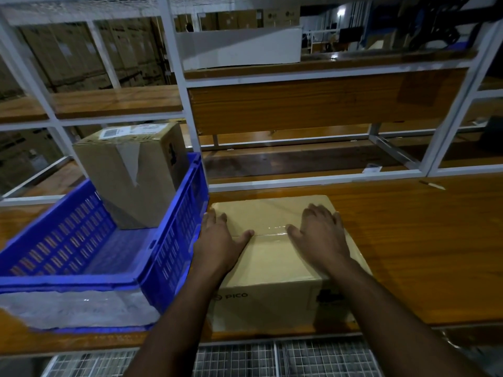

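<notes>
Head view: the PICO cardboard box [272,265] sits on the wooden bench [422,240], just right of the blue crate [174,240]. The left hand [220,240] lies flat on the crate-side edge of the lid. The right hand [321,238] lies flat on the side away from the crate. Fingers straight, slightly apart, gripping nothing. The taped seam [272,234] runs crosswise between the thumbs, the box directly under both palms.
</notes>
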A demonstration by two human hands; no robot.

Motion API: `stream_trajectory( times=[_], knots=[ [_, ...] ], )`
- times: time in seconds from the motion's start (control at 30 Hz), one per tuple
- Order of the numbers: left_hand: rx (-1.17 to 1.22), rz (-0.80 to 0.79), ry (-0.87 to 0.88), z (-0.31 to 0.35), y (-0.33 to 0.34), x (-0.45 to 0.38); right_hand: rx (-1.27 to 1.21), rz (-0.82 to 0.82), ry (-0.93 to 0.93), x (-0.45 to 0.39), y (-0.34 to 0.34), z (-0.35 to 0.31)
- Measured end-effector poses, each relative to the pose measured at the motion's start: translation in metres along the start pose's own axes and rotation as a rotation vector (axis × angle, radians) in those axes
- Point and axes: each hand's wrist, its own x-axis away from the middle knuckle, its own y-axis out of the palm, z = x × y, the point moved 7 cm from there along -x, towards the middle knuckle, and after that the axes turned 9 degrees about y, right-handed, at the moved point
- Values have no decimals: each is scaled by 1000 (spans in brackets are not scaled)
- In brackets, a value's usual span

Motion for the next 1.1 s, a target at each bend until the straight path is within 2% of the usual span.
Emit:
stream_trajectory(
  times=[0.1, 0.2, 0.37, 0.47, 0.63, 0.73, 0.93, 1.0, 1.1],
  knots=[
    [113, 5, -152, -12, -2, 1, 12, -1, 192, -3, -1, 13],
    [172, -13, -208, -18, -1, 1, -71, 42, 314, -2, -9, 20],
    [181, 76, -143, -9, -15, 13, -111, 98, 275, 3, -20, 22],
    [217, 192, -77, -3, -25, 23, -154, 175, 252, 9, -32, 22],
    [384, 397, 1, 14, -47, 28, -452, 324, 202, 14, -73, 20],
    [420, 410, -51, 10, -44, 33, -564, 312, 237, 17, -77, 27],
    [485, 444, -51, -1, -41, 51, -545, 260, 369, 35, -58, 48],
    [460, 509, -17, 3, -52, 51, -536, 332, 357, 39, -65, 47],
    [218, 535, 104, 20, -69, 44, -445, 455, 153, 40, -78, 26]
  ],
)
